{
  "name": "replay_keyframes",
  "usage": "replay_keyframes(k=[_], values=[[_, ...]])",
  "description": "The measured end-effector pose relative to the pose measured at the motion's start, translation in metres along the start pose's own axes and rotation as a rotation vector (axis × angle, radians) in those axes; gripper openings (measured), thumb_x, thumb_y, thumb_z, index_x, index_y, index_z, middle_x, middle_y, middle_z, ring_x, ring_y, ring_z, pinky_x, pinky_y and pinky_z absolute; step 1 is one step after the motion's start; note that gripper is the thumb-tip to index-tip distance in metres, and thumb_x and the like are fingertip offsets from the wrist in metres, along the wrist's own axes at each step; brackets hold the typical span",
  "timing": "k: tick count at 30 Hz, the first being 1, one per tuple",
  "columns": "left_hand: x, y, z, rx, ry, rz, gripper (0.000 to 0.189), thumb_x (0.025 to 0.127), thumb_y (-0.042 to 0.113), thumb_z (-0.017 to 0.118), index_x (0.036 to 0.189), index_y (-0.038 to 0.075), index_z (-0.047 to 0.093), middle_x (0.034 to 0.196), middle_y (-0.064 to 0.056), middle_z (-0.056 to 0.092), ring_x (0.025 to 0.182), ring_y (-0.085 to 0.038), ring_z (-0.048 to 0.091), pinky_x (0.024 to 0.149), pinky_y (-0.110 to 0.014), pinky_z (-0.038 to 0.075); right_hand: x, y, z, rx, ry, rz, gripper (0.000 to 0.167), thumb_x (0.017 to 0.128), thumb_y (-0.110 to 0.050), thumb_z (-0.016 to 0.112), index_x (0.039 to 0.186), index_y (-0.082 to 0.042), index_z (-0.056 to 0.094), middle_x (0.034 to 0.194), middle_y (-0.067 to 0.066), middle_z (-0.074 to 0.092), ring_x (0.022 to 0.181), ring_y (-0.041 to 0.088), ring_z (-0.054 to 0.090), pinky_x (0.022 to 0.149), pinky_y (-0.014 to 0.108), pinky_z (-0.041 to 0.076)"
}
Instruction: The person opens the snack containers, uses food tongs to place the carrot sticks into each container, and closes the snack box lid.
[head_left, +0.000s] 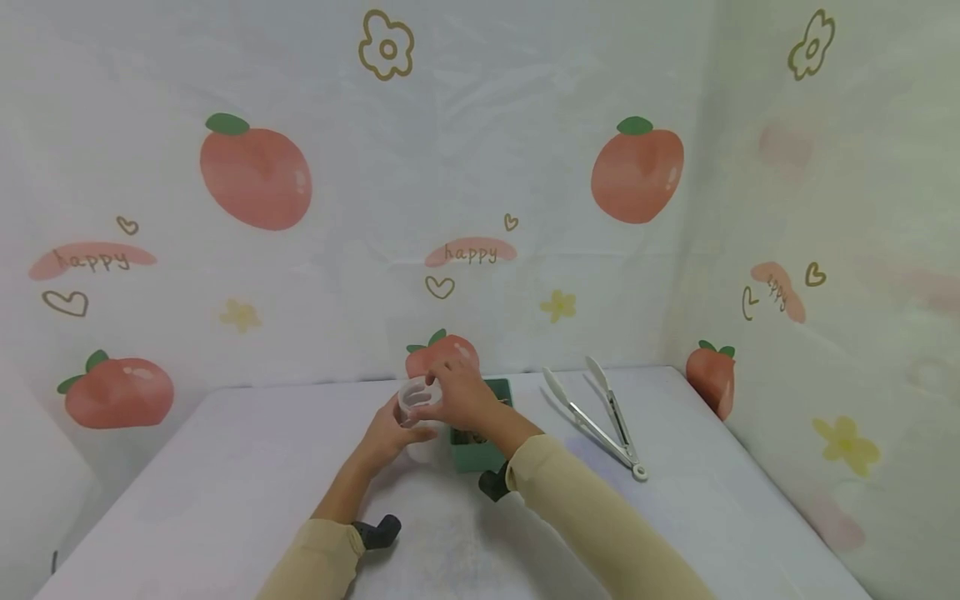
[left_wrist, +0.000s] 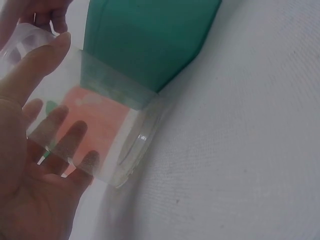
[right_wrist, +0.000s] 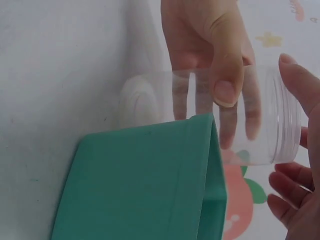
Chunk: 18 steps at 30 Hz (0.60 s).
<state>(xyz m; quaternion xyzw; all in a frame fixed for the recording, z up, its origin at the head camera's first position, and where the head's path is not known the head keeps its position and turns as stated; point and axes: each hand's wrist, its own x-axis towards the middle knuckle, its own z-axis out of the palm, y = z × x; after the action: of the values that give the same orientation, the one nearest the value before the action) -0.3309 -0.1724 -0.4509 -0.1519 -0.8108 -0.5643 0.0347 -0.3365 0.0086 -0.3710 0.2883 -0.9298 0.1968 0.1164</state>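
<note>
A clear plastic jar (right_wrist: 192, 120) stands upright just left of a green box (head_left: 478, 457), close over the table. My left hand (head_left: 385, 440) holds the jar from its left side; in the left wrist view the thumb (left_wrist: 42, 60) crosses its near side, and the other fingers show through the clear wall from behind. At the jar's ringed top (right_wrist: 286, 120), my right hand (head_left: 467, 400) reaches across from the right, thumb and fingers around the rim. The right forearm hides part of the green box.
Brownish contents (head_left: 467, 437) show inside the green box. Metal tongs (head_left: 600, 432) with pale tips lie spread at the right, hinge toward me. The white table (head_left: 225, 492) meets a fruit-printed backdrop (head_left: 337, 308) behind and another printed wall at the right.
</note>
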Motion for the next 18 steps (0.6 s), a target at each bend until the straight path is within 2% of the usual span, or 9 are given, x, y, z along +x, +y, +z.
replay_keyframes(k=[3,7,12,18], values=[[0.000,0.001,0.001,-0.019,-0.008,-0.007,0.078,0.078,0.020,0.083,0.143,0.011,0.041,0.139,-0.010,0.051,0.130,-0.031,0.046,0.105,-0.054,0.035,-0.002,0.001,0.000,0.058,0.008,0.001,0.052,0.075,-0.051,0.080,0.104,-0.013,0.058,0.108,0.002,0.050,0.096,0.013,0.046,0.077,0.024,0.045],[-0.001,0.001,0.003,-0.032,-0.006,-0.036,0.076,0.079,0.017,0.082,0.143,0.012,0.042,0.140,-0.010,0.051,0.129,-0.031,0.047,0.104,-0.053,0.036,-0.007,0.004,-0.002,0.104,0.012,-0.030,0.047,0.077,-0.042,0.081,0.106,-0.013,0.057,0.107,0.001,0.051,0.094,0.013,0.047,0.076,0.021,0.046],[-0.001,0.001,0.002,-0.061,-0.014,-0.015,0.079,0.078,0.016,0.083,0.143,0.007,0.040,0.140,-0.015,0.050,0.129,-0.035,0.047,0.102,-0.050,0.039,-0.011,0.008,-0.007,0.134,0.016,-0.091,0.047,0.081,-0.035,0.080,0.114,-0.010,0.059,0.112,0.004,0.054,0.092,0.016,0.055,0.074,0.020,0.048],[-0.001,0.002,0.001,-0.104,-0.025,-0.001,0.080,0.076,0.013,0.084,0.142,0.003,0.040,0.137,-0.018,0.051,0.130,-0.035,0.046,0.103,-0.045,0.039,-0.013,0.011,-0.016,0.169,-0.002,-0.143,0.038,0.085,-0.025,0.078,0.113,-0.010,0.058,0.116,0.005,0.054,0.098,0.023,0.060,0.078,0.024,0.050]])
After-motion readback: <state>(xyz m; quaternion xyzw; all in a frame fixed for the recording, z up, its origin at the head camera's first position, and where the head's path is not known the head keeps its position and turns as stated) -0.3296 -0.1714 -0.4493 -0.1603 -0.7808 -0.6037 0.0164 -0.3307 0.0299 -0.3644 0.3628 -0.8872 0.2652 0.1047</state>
